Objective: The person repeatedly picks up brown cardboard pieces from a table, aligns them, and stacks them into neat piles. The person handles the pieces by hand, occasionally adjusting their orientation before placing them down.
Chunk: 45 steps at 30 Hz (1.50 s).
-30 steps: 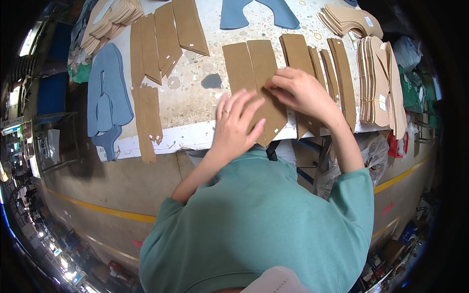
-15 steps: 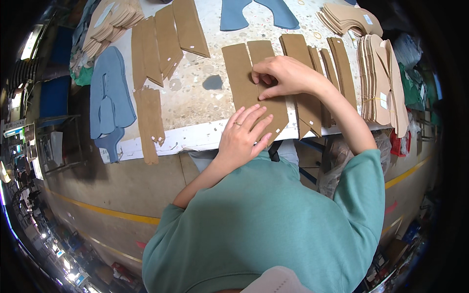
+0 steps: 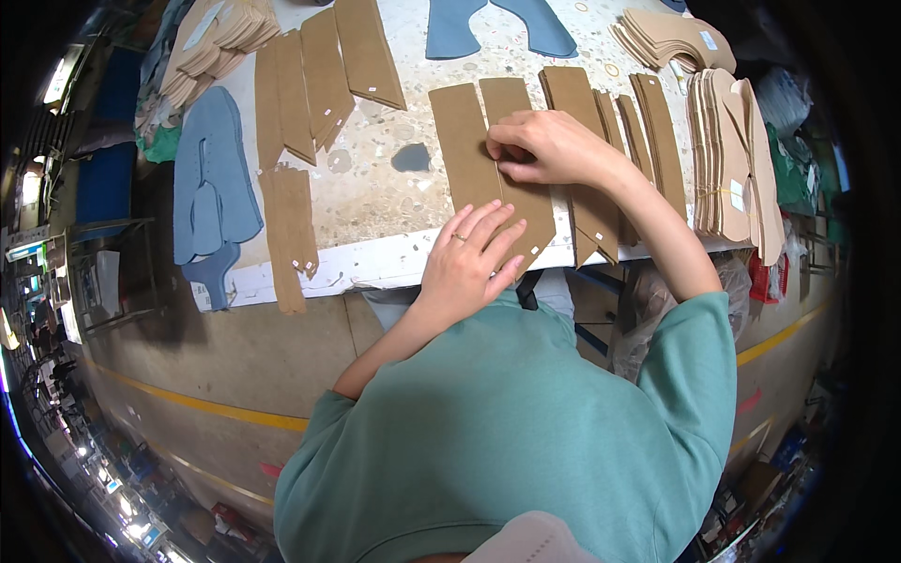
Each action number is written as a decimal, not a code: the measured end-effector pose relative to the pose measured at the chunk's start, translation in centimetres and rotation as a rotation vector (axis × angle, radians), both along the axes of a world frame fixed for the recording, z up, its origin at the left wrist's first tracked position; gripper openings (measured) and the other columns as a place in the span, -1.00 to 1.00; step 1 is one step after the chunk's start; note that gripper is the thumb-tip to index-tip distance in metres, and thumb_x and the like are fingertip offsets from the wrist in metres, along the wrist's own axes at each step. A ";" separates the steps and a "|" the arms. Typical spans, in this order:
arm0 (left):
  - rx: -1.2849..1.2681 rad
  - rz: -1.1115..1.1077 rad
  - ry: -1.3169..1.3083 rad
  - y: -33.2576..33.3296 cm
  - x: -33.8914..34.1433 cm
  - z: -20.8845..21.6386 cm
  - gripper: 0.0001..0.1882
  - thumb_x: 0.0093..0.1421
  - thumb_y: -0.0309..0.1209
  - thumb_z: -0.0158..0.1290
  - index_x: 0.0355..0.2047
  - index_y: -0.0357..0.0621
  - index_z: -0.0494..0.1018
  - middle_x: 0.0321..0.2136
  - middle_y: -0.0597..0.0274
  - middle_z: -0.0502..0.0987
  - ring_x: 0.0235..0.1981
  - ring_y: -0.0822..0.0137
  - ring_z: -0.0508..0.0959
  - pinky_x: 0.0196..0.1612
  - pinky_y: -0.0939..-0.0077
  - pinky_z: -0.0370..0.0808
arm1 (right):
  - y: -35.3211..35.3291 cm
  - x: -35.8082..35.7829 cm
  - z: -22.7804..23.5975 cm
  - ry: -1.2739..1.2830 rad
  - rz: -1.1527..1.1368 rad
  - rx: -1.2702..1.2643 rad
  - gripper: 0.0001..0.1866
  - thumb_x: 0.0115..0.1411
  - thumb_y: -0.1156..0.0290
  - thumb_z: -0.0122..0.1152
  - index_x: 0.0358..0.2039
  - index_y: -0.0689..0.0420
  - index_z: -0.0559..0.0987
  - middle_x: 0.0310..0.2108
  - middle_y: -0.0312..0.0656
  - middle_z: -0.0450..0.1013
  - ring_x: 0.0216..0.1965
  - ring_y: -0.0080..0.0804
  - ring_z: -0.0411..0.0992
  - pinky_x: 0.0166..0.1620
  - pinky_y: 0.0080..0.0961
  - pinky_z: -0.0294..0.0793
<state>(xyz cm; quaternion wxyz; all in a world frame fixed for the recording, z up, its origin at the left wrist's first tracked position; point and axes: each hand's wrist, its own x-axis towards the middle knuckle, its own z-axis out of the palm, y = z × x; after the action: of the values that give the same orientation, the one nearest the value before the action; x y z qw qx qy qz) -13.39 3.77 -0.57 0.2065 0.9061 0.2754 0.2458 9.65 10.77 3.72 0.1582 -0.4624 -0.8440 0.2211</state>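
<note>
Two long brown panels [image 3: 460,122] with slanted near ends lie side by side in front of me at the table's near edge. My left hand [image 3: 469,255] rests flat across their near ends, fingers spread, a ring on one finger. Over the seam between the panels, my right hand [image 3: 540,148] is curled, with thumb and fingertips drawn together at the inner edge of the right panel. Whatever those fingertips hold, if anything, is hidden or too small to make out. Small white tags [image 3: 536,251] mark the near ends.
More brown strips [image 3: 574,103] lie to the right, beside tied bundles of beige pieces [image 3: 718,150]. Leftward are other brown panels [image 3: 324,75], a blue shaped stack [image 3: 218,150] and beige stacks [image 3: 221,42]. Blue curved pieces [image 3: 452,28] lie at the far side of the terrazzo-like tabletop [image 3: 375,202].
My right thumb has moved away from me and closed toward the curled fingers. My left hand stays in place on the panels.
</note>
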 end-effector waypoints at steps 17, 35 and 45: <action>0.025 0.005 0.007 0.0 0.1 0.1 -0.60 0.17 -0.24 0.14 0.01 -0.06 0.51 0.08 0.17 0.45 0.19 0.18 0.38 0.26 0.13 0.26 | -0.6 0.0 0.4 -0.061 -0.003 0.051 -0.70 -0.06 0.29 0.37 -0.31 0.10 0.54 -0.44 -0.22 0.48 -0.31 -0.21 0.51 -0.29 -0.28 0.50; 0.040 -0.007 -0.002 0.1 0.0 0.2 -0.61 0.19 -0.23 0.12 -0.01 -0.11 0.51 0.07 0.13 0.44 0.17 0.18 0.38 0.25 0.15 0.27 | -0.9 -0.2 -0.3 -0.023 -0.095 0.044 -0.71 -0.02 0.26 0.36 -0.35 0.11 0.52 -0.50 -0.21 0.46 -0.39 -0.19 0.49 -0.35 -0.26 0.47; 0.007 -0.003 -0.013 0.1 0.0 0.0 -0.59 0.14 -0.26 0.17 0.01 -0.04 0.51 0.09 0.17 0.43 0.18 0.16 0.38 0.25 0.09 0.27 | -1.0 -0.3 0.2 -0.058 -0.092 0.109 -0.74 0.00 0.31 0.34 -0.35 0.13 0.52 -0.47 -0.18 0.49 -0.37 -0.15 0.52 -0.34 -0.23 0.51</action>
<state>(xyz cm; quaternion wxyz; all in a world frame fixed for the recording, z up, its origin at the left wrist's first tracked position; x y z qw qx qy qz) -13.40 3.85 -0.62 0.2055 0.9057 0.2718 0.2524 9.35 9.78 3.95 0.1686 -0.4976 -0.8369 0.1539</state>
